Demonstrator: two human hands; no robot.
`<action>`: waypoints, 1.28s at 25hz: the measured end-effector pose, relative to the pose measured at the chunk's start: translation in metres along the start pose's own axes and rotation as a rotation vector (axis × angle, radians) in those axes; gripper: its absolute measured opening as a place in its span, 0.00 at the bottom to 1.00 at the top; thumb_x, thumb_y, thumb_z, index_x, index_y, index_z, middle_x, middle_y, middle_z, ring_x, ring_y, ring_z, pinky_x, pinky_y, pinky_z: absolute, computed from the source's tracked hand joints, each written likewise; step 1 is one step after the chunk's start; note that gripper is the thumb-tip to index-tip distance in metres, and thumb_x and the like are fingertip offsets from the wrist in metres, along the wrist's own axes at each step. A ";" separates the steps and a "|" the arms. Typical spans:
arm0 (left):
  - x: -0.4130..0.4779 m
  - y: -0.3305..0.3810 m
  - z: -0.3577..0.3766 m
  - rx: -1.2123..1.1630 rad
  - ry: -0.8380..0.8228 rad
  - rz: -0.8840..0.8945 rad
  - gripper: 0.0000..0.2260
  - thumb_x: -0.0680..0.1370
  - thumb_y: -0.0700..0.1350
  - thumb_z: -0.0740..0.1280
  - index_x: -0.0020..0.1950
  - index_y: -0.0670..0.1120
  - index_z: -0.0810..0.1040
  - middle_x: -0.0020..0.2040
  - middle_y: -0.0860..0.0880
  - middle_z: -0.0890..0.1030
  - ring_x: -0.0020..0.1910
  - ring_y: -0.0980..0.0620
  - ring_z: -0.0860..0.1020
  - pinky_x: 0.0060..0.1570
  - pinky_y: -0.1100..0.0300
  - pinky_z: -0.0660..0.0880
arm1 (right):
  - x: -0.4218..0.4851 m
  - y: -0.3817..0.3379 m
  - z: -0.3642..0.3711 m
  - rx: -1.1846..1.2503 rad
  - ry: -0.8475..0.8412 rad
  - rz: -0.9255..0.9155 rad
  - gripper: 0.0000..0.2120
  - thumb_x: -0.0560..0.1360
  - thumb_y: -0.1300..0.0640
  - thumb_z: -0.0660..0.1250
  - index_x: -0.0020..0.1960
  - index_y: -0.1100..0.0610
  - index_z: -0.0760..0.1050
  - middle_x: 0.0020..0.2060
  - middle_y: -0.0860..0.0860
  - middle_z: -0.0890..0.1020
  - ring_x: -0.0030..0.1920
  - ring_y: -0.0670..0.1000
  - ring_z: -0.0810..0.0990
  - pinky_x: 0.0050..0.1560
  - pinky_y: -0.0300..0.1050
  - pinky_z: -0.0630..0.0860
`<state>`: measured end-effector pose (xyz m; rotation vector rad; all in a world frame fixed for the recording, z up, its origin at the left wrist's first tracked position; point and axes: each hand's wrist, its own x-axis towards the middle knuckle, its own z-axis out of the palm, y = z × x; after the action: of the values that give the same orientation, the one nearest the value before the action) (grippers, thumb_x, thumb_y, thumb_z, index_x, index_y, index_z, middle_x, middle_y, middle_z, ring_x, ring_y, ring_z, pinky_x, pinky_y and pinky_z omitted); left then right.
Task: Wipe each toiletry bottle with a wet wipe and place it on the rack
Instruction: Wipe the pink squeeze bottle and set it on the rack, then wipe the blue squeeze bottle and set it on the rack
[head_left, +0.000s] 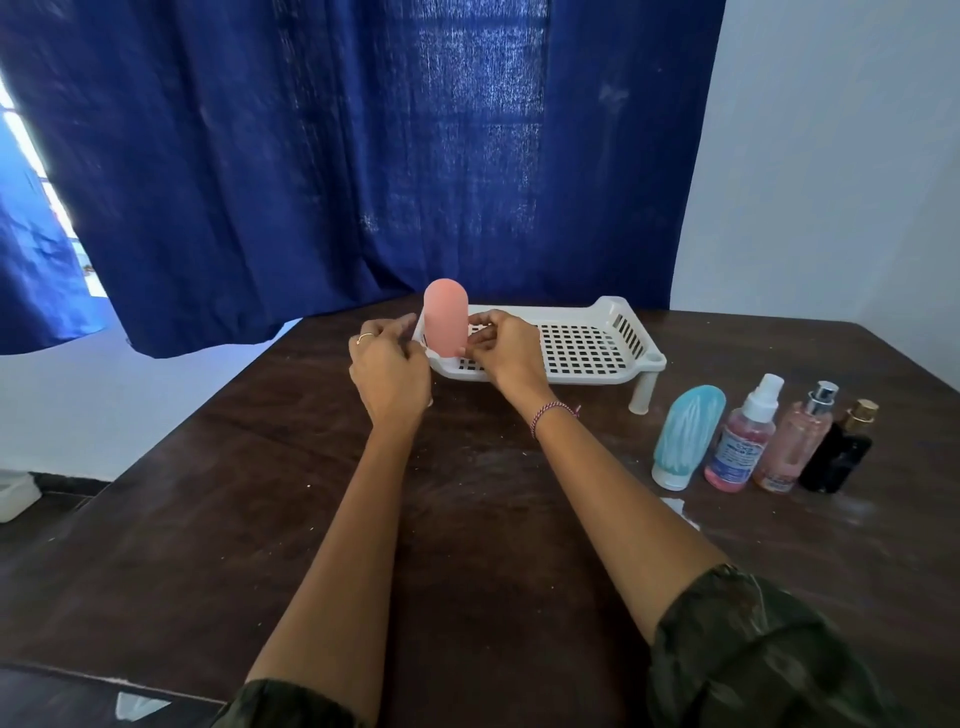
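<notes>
A pink round-topped bottle (445, 319) stands upright on the left end of the white perforated rack (587, 348), at the far middle of the dark table. My right hand (506, 351) touches the bottle's lower right side with thumb and fingertips. My left hand (389, 366) is curled just left of the bottle's base. A small white bit, apparently the wet wipe (430, 401), peeks out under the left hand. The bottle's base is hidden by my fingers.
Right of the rack stand a blue bottle (688, 436), a pink spray bottle (740, 441), a pink perfume bottle (795, 447) and a dark bottle (839, 452). A white scrap (675, 506) lies in front of them. A blue curtain (363, 156) hangs behind the table.
</notes>
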<state>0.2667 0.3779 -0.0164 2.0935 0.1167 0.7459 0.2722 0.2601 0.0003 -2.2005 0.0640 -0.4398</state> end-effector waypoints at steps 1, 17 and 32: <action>-0.001 0.002 -0.003 -0.005 0.015 -0.005 0.16 0.78 0.37 0.61 0.64 0.47 0.77 0.63 0.46 0.74 0.62 0.49 0.69 0.63 0.53 0.70 | -0.001 0.000 -0.002 -0.026 0.016 -0.007 0.19 0.71 0.60 0.72 0.61 0.58 0.74 0.50 0.54 0.82 0.49 0.48 0.80 0.55 0.41 0.75; -0.115 0.108 -0.002 -0.268 -0.143 0.291 0.13 0.78 0.40 0.64 0.62 0.44 0.78 0.55 0.46 0.78 0.53 0.52 0.75 0.55 0.61 0.71 | -0.086 -0.009 -0.165 -0.152 0.230 -0.331 0.06 0.72 0.62 0.71 0.49 0.59 0.81 0.43 0.53 0.84 0.41 0.44 0.79 0.48 0.35 0.76; -0.170 0.129 0.044 -0.387 -0.289 0.211 0.09 0.76 0.40 0.69 0.54 0.42 0.82 0.50 0.46 0.84 0.50 0.52 0.81 0.55 0.56 0.77 | -0.132 0.043 -0.200 -0.713 0.069 -0.174 0.13 0.76 0.60 0.65 0.60 0.59 0.75 0.56 0.55 0.78 0.53 0.53 0.78 0.48 0.39 0.70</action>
<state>0.1286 0.2093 -0.0143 1.8306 -0.3841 0.5287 0.0862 0.1081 0.0413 -2.9040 0.0747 -0.6656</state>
